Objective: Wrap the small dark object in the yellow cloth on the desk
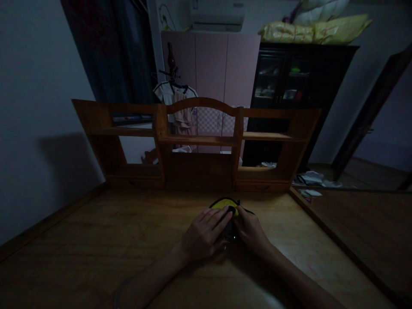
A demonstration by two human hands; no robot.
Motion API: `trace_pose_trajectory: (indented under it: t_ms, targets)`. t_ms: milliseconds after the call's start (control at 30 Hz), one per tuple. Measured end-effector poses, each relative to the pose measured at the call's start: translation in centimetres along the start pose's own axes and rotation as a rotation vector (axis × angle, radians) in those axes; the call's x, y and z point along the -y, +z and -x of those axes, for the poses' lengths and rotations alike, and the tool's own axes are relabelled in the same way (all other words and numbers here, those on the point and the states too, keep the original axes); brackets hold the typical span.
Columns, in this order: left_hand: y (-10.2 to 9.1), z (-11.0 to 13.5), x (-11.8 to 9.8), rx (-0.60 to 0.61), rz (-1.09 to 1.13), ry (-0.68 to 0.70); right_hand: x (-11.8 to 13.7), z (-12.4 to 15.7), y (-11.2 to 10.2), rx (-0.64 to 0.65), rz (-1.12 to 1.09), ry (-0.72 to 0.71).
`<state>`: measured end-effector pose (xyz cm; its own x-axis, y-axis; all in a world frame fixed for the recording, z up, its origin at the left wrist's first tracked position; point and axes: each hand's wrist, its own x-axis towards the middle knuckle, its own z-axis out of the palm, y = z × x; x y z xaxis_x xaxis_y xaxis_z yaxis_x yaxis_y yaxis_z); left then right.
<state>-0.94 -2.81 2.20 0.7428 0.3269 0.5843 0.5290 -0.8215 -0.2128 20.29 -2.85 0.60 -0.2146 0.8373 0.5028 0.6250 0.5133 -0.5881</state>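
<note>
A small yellow item with black edging [222, 203], soft and pouch-like, is on the wooden tabletop [144, 240] between my hands. In the dim light its exact kind is hard to make out. My left hand [204, 231] lies over its left and near side, fingers bent across the top and thumb low. On the other side, my right hand [252, 229] pinches its right edge near a dark round part. A black strip sticks out behind the right knuckles. Most of the item is hidden under both hands, where a tiny bright glint shows.
A wooden shelf unit [199, 139] with cubbies and small drawers stands along the far edge of the tabletop. Beyond it are a pink wardrobe [210, 68], hanging clothes [183, 103] and a dark cabinet [309, 81]. A wall [41, 171] borders the left; a raised wooden edge [334, 234] runs along the right.
</note>
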Motion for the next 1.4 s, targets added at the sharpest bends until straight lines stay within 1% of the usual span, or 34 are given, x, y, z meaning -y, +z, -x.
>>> trace_pose_trajectory:
  t_ms: [167,467,767,933,1000,1100,1200,1300,1400]
  targets:
    - [0.1,0.0,0.1,0.005,-0.007,0.006,0.4,0.0,-0.1,-0.017,-0.016,0.008]
    - [0.1,-0.1,0.1,-0.014,-0.015,0.022,-0.1,0.0,0.2,-0.02,-0.029,0.02]
    - [0.0,-0.1,0.0,-0.018,-0.014,0.013,0.4,0.0,-0.1,-0.015,-0.024,0.019]
    - [0.1,-0.1,0.1,-0.027,0.015,0.008,0.5,-0.2,-0.2,-0.034,-0.021,0.057]
    - [0.2,0.0,0.0,-0.055,0.042,0.02,0.5,-0.2,-0.3,-0.012,-0.099,0.087]
    - [0.0,0.0,-0.3,-0.077,0.083,0.068,0.1,0.1,-0.2,0.092,-0.294,0.13]
    - [-0.2,0.0,-0.5,-0.075,0.115,0.075,-0.5,0.5,0.2,0.167,-0.418,0.175]
    - [-0.4,0.0,-0.3,-0.06,0.123,0.067,-0.9,0.4,0.3,0.196,-0.504,0.216]
    - [-0.4,0.1,-0.1,-0.066,0.102,0.089,-0.9,0.0,0.1,0.196,-0.564,0.203]
